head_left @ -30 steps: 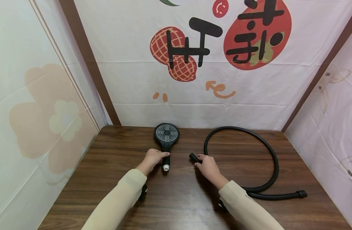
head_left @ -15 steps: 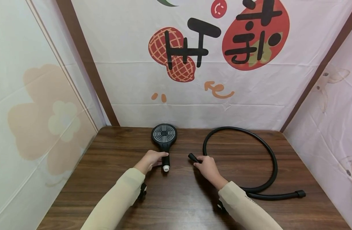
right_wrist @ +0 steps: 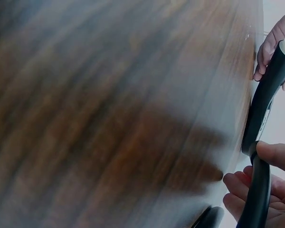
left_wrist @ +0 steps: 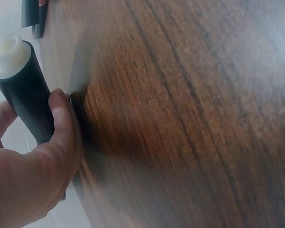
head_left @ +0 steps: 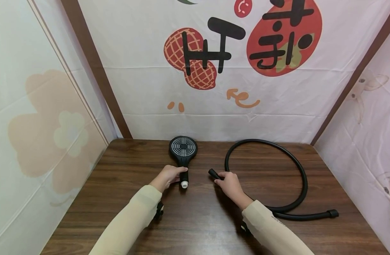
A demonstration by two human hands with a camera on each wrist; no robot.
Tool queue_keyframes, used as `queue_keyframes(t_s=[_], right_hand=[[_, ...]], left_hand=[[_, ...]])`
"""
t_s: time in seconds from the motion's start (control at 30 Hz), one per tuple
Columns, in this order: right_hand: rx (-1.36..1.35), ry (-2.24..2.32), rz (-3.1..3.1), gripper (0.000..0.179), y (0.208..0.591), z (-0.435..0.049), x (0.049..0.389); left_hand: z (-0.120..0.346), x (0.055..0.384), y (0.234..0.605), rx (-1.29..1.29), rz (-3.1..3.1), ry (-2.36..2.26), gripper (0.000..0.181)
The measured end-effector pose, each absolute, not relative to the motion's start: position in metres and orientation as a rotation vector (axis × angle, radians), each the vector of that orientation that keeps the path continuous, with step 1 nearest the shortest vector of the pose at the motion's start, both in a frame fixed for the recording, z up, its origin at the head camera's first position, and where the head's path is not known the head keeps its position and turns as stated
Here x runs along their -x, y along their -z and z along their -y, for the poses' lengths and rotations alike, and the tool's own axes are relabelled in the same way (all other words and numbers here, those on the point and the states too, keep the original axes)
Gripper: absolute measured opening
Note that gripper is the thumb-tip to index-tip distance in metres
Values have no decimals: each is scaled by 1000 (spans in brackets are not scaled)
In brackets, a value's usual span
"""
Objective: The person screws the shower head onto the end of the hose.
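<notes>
In the head view a black shower head (head_left: 183,146) has its spray face up, with a white threaded end (head_left: 184,184) at the bottom of its handle. My left hand (head_left: 168,176) grips that handle, thumb across the top. The left wrist view shows fingers curled round the black handle (left_wrist: 27,95). To the right, my right hand (head_left: 230,186) pinches a black shower hose (head_left: 304,180) just behind its end connector (head_left: 214,173), which points toward the shower head. Connector and handle are apart. The right wrist view has the hose (right_wrist: 257,199) between thumb and fingers.
The rest of the hose loops over the right half of the brown wooden table (head_left: 195,226), its other end fitting (head_left: 333,213) lying at the right. A white printed cloth (head_left: 143,88) stands behind the table, with more cloth at both sides.
</notes>
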State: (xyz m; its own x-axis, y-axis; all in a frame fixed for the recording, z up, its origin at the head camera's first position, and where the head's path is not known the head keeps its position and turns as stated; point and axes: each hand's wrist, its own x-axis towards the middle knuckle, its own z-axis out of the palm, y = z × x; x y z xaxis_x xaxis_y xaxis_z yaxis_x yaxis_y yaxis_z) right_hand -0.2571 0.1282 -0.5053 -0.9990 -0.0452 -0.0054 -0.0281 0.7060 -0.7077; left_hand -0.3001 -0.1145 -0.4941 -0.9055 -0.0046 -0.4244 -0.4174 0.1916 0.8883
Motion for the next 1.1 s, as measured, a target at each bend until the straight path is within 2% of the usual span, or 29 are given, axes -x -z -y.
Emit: queue_keyframes(t_s=[1.1], right_hand=[[41, 1250, -2839, 26, 503, -126, 251]], left_hand=[[111, 300, 488, 431, -1939, -1823, 52]])
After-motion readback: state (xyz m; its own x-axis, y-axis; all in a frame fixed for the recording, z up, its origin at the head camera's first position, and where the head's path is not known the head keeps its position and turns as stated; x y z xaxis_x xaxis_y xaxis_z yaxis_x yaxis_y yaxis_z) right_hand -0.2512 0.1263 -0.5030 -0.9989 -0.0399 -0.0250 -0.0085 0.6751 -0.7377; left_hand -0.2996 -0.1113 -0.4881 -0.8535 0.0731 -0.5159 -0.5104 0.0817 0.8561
